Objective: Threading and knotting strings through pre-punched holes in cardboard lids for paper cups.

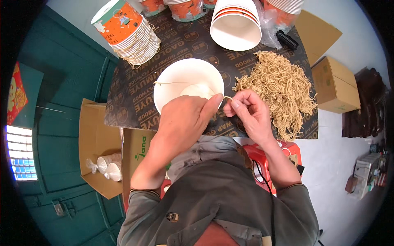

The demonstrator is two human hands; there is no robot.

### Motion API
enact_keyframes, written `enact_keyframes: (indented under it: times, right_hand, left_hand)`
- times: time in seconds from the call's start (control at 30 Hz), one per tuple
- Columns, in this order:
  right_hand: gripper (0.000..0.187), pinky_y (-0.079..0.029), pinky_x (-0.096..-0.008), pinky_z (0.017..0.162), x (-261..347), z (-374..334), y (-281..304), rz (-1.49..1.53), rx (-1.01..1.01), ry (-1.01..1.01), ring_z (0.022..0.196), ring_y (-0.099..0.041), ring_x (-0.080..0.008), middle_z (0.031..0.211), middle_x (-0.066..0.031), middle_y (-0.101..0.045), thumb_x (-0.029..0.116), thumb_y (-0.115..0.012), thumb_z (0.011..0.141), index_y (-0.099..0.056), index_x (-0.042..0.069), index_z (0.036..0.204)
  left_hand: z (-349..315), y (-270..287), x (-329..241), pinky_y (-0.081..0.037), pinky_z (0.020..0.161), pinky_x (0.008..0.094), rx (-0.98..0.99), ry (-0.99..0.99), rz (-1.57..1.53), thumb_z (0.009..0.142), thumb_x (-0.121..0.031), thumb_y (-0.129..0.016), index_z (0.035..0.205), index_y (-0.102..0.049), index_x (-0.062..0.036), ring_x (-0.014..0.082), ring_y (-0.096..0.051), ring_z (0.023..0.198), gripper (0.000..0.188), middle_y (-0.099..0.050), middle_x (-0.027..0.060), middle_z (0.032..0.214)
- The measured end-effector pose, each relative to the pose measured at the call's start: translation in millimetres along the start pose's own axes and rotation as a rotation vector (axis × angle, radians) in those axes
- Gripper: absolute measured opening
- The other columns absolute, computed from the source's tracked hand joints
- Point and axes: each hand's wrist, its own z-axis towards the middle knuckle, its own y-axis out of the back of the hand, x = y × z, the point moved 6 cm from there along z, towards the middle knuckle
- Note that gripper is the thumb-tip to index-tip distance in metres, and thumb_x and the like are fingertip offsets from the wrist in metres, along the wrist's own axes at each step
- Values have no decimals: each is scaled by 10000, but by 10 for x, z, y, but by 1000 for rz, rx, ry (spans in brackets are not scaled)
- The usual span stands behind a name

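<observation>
Pinching a thin tan string [228, 98] between the right hand's [250, 115] closed fingers, while the left hand [184, 121] grips the white paper bowl's [180, 76] near rim beneath its fingers, the person would do best keeping it taut.

Cardboard boxes [334, 84], stacked orange cups [127, 30]

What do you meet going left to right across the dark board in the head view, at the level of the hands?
White paper bucket → left hand → right hand → pile of tan strings.
</observation>
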Motion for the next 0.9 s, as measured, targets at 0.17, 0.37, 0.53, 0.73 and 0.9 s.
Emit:
enact_keyframes:
  times: [0.17, 0.37, 0.53, 0.73, 0.9]
  right_hand:
    - [139, -588, -262, 861, 5, -11, 2, -70, -13, 44, 916, -707, -80, 1049, -42, -776, 129, -695, 1139, -664, -6, 1147]
    - [85, -577, -292, 883, 166, 24, -47, -216, -43, 262, 964, -692, -112, 1167, -89, -743, 51, -727, 1071, -682, -12, 1105]
    - [63, -580, -295, 887, 129, 5, -178, -186, 4, 251, 970, -706, -129, 1121, -90, -728, 21, -726, 1057, -692, -20, 1091]
    - [72, -583, -281, 866, 103, 14, -320, -148, 23, 201, 955, -723, -128, 1078, -77, -711, 8, -725, 1058, -685, -18, 1112]
    - [71, -587, -295, 883, 46, 24, -293, -179, -11, 197, 954, -729, -137, 1056, -74, -723, 22, -728, 1058, -681, -12, 1100]
  left_hand:
    - [92, -62, 19, -547, 695, 423, 7, 71, -71, 1115, -459, -672, 972, -833, -14, 314, -730, 695, 494, -753, 174, 781]
    - [123, -60, -69, -573, 708, 339, -87, 53, -201, 1057, -282, -754, 1123, -828, -4, 179, -752, 750, 295, -803, 107, 832]
    - [55, 50, -75, -594, 758, 343, -132, 6, -136, 1010, -190, -795, 1163, -811, 15, 188, -773, 833, 257, -821, 134, 941]
    - [25, 54, -13, -602, 807, 334, -204, -65, -220, 999, -130, -805, 1132, -809, 33, 186, -775, 889, 211, -817, 140, 993]
    - [22, 8, 84, -602, 806, 409, -281, -93, -403, 985, -131, -801, 1069, -816, -7, 307, -771, 949, 150, -805, 158, 951]
